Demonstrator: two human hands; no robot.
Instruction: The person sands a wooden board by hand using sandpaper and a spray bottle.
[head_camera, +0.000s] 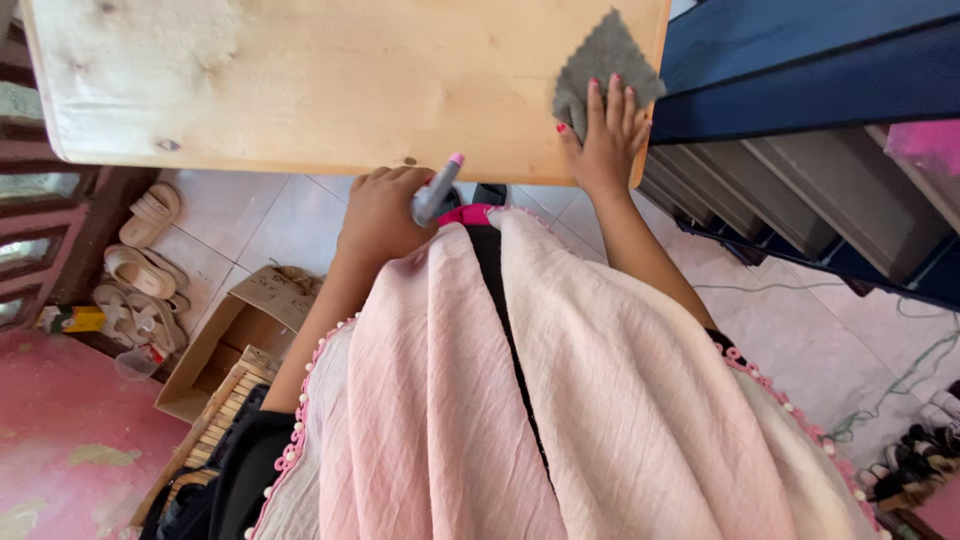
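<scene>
My right hand (603, 135) lies flat, fingers spread, on a grey cloth (602, 62) at the right near corner of a pale wooden tabletop (320, 80). My left hand (382, 212) is below the table's front edge, closed around a grey bottle with a pink cap (439, 187) that points up toward the edge. A pink shawl (560, 400) covers my front and fills the lower middle of the view.
Dark blue steps (800, 70) rise right beside the table. An open cardboard box (235, 330) and several sandals (140, 270) lie on the tiled floor at the left. Cables (900, 380) and more footwear sit at the lower right.
</scene>
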